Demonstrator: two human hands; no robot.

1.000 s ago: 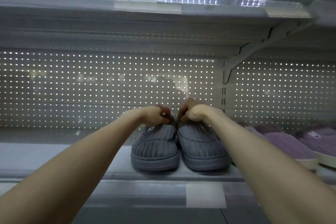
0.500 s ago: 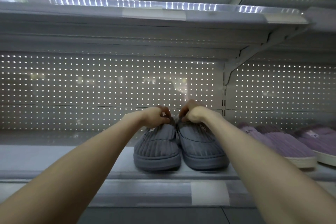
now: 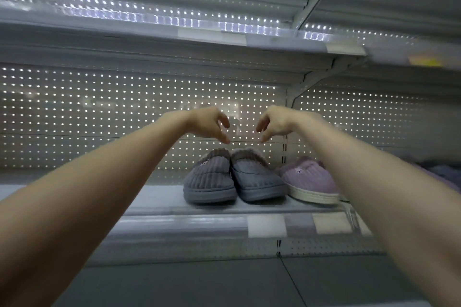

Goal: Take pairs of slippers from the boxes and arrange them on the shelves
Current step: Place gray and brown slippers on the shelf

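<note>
A pair of grey ribbed slippers stands side by side on the white shelf (image 3: 154,197), toes toward me: the left slipper (image 3: 209,179) and the right slipper (image 3: 257,179). My left hand (image 3: 210,124) hovers above the left slipper's heel, fingers loosely apart, holding nothing. Over the right slipper's heel, my right hand (image 3: 273,122) hangs the same way, empty. Both hands are clear of the slippers. A purple slipper (image 3: 309,179) with a white sole sits just right of the grey pair, partly behind my right forearm.
A perforated back panel (image 3: 99,119) closes the shelf behind. Another shelf (image 3: 149,30) hangs overhead. More purple slippers (image 3: 429,172) lie blurred at the far right. The shelf surface left of the grey pair is bare. A price rail (image 3: 199,227) runs along the front edge.
Both hands let go of the grey slippers' heels and rose above them, fingers opening. The slippers stay on the shelf. The view shifted, bringing the purple slipper closer to centre.
</note>
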